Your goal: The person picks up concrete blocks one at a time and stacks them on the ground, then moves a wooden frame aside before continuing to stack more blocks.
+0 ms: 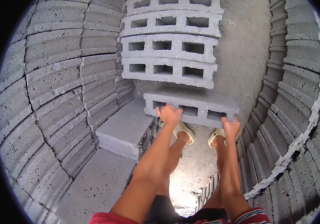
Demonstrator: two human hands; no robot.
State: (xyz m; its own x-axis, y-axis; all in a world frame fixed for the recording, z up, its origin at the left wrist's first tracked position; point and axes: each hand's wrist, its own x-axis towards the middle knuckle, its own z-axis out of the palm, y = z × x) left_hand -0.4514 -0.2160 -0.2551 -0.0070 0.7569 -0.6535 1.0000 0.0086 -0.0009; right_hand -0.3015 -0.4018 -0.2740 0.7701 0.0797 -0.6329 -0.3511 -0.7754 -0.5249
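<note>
A grey hollow concrete block (201, 98) lies across in front of my feet, its three-holed face turned toward me. My left hand (170, 113) grips it near the left, fingers hooked into the left hole. At the right end, my right hand (231, 126) has its fingers at the right hole and lower edge. Both hands are closed on this one block. Just beyond it rises a row of similar blocks (167, 55) with their holes facing me.
High stacks of blocks (55, 59) wall the left side, and more stacked blocks (298, 89) curve along the right. A low block (124, 128) sits by my left forearm. My pale clogs (184, 131) stand close behind the held block. Bare ground (242, 48) runs along the right of the row.
</note>
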